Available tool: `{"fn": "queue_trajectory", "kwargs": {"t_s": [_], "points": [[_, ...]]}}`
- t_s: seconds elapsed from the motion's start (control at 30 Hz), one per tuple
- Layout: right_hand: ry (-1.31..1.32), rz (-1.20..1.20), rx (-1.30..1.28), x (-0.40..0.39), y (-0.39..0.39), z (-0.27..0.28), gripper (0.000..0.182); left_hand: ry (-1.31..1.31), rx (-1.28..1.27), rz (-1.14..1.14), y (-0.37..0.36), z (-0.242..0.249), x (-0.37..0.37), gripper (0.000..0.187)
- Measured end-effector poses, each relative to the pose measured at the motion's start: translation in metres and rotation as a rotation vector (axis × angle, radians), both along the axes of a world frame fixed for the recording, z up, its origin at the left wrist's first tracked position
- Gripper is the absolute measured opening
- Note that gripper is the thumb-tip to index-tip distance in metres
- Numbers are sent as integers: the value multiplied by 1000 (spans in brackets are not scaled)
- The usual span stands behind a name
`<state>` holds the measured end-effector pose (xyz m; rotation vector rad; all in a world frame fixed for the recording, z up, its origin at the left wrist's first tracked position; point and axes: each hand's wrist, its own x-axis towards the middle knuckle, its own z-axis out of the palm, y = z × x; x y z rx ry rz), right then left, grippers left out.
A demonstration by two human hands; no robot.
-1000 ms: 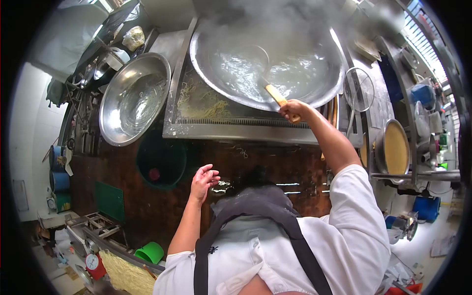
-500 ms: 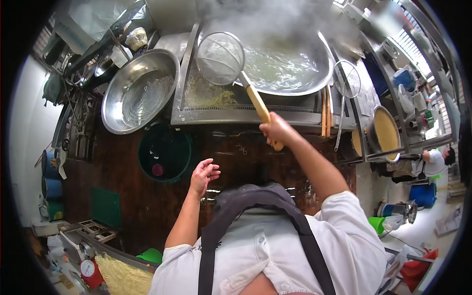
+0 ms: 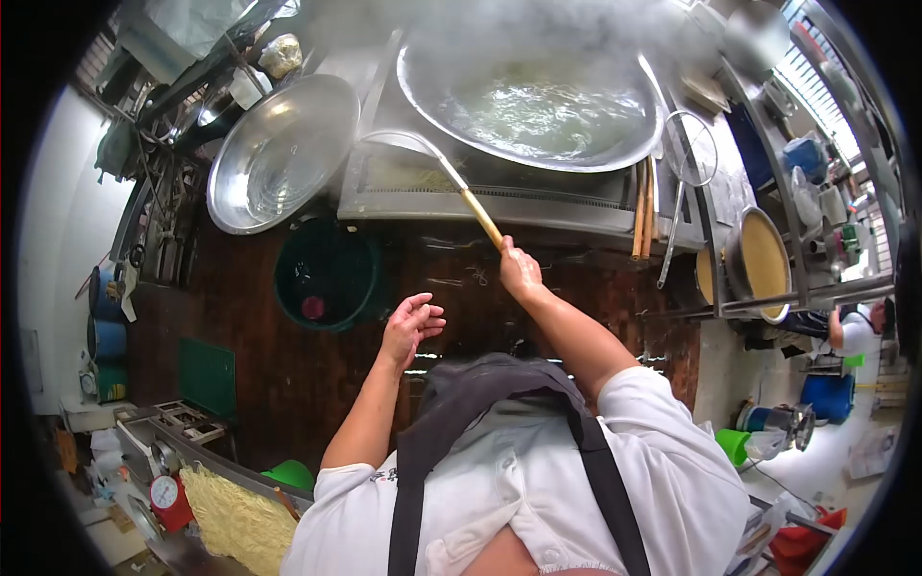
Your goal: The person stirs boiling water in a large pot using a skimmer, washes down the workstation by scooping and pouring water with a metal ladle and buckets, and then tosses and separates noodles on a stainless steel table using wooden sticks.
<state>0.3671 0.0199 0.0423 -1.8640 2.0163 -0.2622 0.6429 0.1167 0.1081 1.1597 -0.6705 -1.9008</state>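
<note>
While the left hand (image 3: 413,328) hovers with its fingers loosely curled and slightly apart, a red scale (image 3: 165,492) lies towards its eight o'clock, with a crinkled yellow mass (image 3: 233,518) just beside the scale. A wide steel basin (image 3: 279,120), tilted, is at the left hand's eleven o'clock, and a dark green tub (image 3: 361,300) is near it at ten.

The strainer (image 3: 483,219) stretches away from the right hand (image 3: 521,269) between ten and eleven o'clock, its handle nearest the hand and its hoop at the far end, close to the basin's right side in view. The hoop is seen nearly edge-on, above the left part of the steel counter (image 3: 423,204). The right hand is at the left hand's two o'clock, its fingers closed around the lower end of the handle.

The large pot (image 3: 538,165) of churning water (image 3: 538,115) stands at the right hand's twelve o'clock, under steam that blurs its far rim. Brown sticks (image 3: 642,216) are at its two o'clock, with a second strainer (image 3: 675,226) just to their right. At three is a round pan (image 3: 787,274) with yellowish contents. A co-worker (image 3: 860,333) shows at the far right.
</note>
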Motion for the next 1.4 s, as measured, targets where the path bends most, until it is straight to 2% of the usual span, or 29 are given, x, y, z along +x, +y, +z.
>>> {"fn": "queue_trajectory", "kwargs": {"t_s": [0.13, 0.23, 0.27, 0.37, 0.4, 0.43, 0.47, 0.5, 0.53, 0.63, 0.83, 0.9, 0.97, 1.0, 1.07, 1.1, 1.17, 1.2, 1.3, 1.4], "points": [[-90, 32, -83, -16, -14, 52, 41, -18, -14, -20, -1, 16, -45, 34], [-305, -31, -168, -56, -11, 83, 43, -34, -21, -31, -4, 20, -81, 34], [-436, -70, -198, -76, -11, 86, 48, -37, -26, -39, -4, 21, -94, 34], [-1066, -193, 129, -160, 1, 126, 51, -57, -12, -70, -1, 24, -132, 34], [-1006, -216, 79, -195, 4, 120, 51, -59, -11, -72, 0, 22, -142, 34], [-768, -213, -91, -233, 5, 102, 55, -62, -9, -64, -1, 21, -155, 34], [-299, -258, -342, -271, 5, 81, 61, -60, -1, -69, -1, 23, -166, 34], [-231, -388, -257, -299, 11, 99, 62, -78, 5, -82, -1, 23, -176, 34], [-218, -458, -217, -325, 19, 110, 57, -94, 8, -92, -1, 23, -186, 34], [-284, -589, -262, -398, 24, 72, 56, -112, 2, -96, 0, 27, -208, 33], [-390, -811, -83, -467, 25, 24, 58, -169, -12, -100, -2, 40, -238, 32], [-341, -803, -129, -488, 15, -22, 59, -183, -17, -117, -4, 43, -246, 32], [-299, -809, -110, -500, 9, -37, 57, -214, -13, -122, -6, 48, -255, 32], [-320, -807, -108, -497, 13, -26, 55, -217, -16, -125, -6, 46, -256, 32], [-351, -778, -109, -504, 7, -44, 58, -241, -3, -133, -2, 45, -261, 34], [-252, -682, 20, -506, 4, -37, 61, -254, -17, -135, -7, 44, -264, 35], [-168, -619, 165, -504, 5, -19, 89, -270, 27, -159, -10, 37, -265, 37], [-169, -664, 230, -493, 10, 3, 94, -260, 10, -157, -13, 39, -272, 36], [-240, -654, 204, -501, 10, -43, 94, -255, -6, -167, -6, 43, -280, 35], [-226, -659, 283, -500, 24, -34, 90, -240, 0, -169, -5, 42, -283, 34]]}}
